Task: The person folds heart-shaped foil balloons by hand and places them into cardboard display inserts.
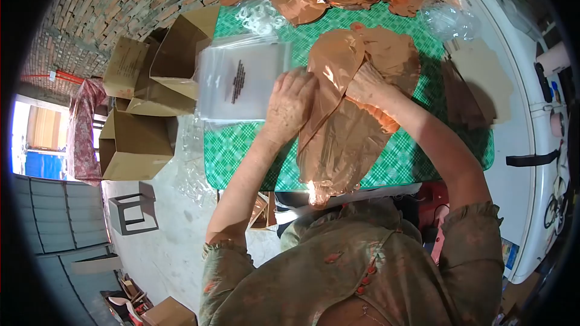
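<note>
Green tabletop (232,163): hands (292,101) (370,86) on copper foil (341,142); clear bags (217,87) (flat).

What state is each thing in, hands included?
Near copper foil: layered, creased, spread out
Far copper foil: crumpled, heaped
Clear bags: flat, stacked
White plastic pieces: loose pile
Clear plastic: crumpled
Lower cardboard box: open
Left hand: fingers bent, at near foil's edge
Right hand: on near foil, fingertips hidden
</note>
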A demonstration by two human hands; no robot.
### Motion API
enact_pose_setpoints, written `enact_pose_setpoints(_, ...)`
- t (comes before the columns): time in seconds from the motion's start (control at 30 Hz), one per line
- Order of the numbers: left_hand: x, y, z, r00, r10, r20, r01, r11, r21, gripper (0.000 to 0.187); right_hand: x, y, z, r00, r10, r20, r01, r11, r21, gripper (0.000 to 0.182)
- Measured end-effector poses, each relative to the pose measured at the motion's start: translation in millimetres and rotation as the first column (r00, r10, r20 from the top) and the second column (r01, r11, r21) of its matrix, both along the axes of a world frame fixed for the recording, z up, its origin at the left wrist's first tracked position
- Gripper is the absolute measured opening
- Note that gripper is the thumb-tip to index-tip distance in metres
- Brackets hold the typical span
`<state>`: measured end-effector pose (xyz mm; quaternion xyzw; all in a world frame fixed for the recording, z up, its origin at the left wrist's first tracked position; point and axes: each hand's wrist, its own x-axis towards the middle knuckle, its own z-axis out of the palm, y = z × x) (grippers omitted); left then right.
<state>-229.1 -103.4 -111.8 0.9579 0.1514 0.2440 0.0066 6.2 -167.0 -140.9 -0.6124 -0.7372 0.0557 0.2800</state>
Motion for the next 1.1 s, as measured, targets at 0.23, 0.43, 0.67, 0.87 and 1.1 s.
enact_pose_setpoints(0.23,13.8,-15.3,-16.5,0.999,-0.012,0.033,0.014,0.998,-0.055,0.049,3.3,2.4,-6.3,0.967,-0.020,0.253,-0.026,0.984,0.177,0.044)
enact_pose_setpoints(0.43,20.1,-31.9,-21.2,0.999,-0.021,0.030,0.025,0.989,-0.144,0.051,3.9,5.8,-17.5,0.989,-0.065,-0.131,0.066,0.998,0.004,0.049)
enact_pose_setpoints(0.67,19.7,-37.5,-19.9,0.997,-0.001,-0.082,-0.006,0.997,-0.078,0.057,9.8,1.6,-11.8,0.995,-0.060,-0.075,0.064,0.997,0.041,0.058)
enact_pose_setpoints(0.87,18.0,-29.8,-6.6,0.996,-0.067,0.059,0.078,0.972,-0.220,0.053,24.7,33.6,-70.3,0.936,-0.065,-0.347,0.058,0.998,-0.030,0.050)
enact_pose_setpoints(1.1,17.6,12.2,-14.1,0.970,0.230,-0.076,-0.226,0.973,0.052,0.056,8.0,0.9,-15.5,0.998,-0.059,0.001,0.059,0.997,0.042,0.050)
